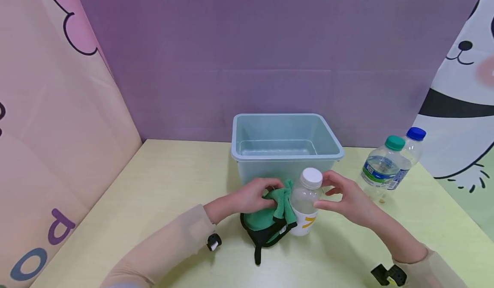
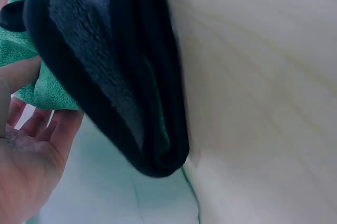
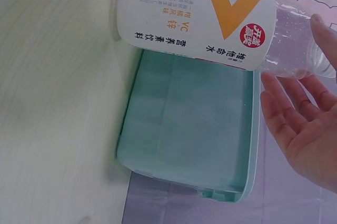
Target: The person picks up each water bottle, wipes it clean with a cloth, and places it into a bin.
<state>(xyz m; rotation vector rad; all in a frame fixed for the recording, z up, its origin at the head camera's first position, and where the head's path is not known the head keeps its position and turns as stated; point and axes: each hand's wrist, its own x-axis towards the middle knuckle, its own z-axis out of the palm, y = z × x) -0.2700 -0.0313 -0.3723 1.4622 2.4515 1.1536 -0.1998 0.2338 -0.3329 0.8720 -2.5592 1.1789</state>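
Observation:
My left hand (image 1: 256, 198) grips a folded green cloth (image 1: 266, 219) with black edging, its thumb and fingers pinching the top. The cloth's black-trimmed corner (image 2: 158, 155) hangs beside the palm in the left wrist view. Right against the cloth stands a clear plastic bottle (image 1: 302, 200) with a white cap. Its white label (image 3: 200, 19) bears an orange V shape and a red round mark. My right hand (image 1: 349, 200) is at the bottle's right side, fingers loosely bent. In the right wrist view its thumb overlaps the neck and its fingertips are at the bottle's edge.
Just behind the cloth and bottle stands a light blue plastic bin (image 1: 285, 168). Farther right are two more clear bottles, one with a green cap (image 1: 395, 143), the other with a blue cap (image 1: 416, 133). A purple backdrop (image 1: 247, 65) rises behind the pale table (image 1: 185, 163).

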